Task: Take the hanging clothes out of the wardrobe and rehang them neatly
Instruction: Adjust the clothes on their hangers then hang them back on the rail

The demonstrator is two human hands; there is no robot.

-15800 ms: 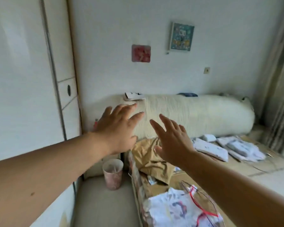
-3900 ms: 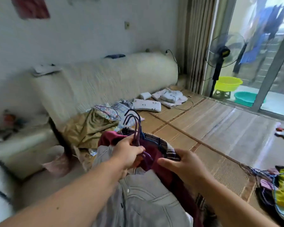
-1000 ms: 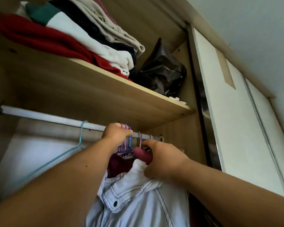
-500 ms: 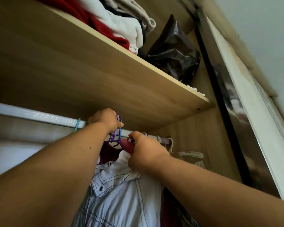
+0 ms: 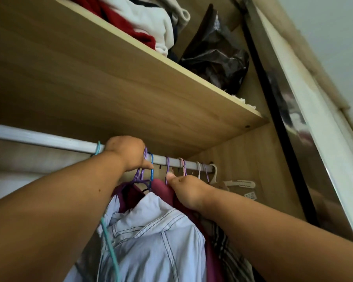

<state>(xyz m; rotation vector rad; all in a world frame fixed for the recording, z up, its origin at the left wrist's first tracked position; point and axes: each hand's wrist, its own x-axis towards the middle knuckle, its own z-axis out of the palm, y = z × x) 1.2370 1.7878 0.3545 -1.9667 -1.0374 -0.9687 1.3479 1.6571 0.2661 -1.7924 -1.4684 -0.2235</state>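
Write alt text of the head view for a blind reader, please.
At a wardrobe rail, the left hand grips purple hanger hooks while the right hand holds a maroon garment beside a pale blue shirt. Folded clothes and a dark bag sit on the shelf above.

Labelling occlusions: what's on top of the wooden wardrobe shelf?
Visible: folded red and white clothes and a crumpled dark plastic bag; anything further back is hidden by the shelf board.

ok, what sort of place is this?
Likely a home wardrobe's inside: a white hanging rail carrying purple and blue wire hangers, a pale blue shirt below, folded red and white clothes on a light wooden shelf above.
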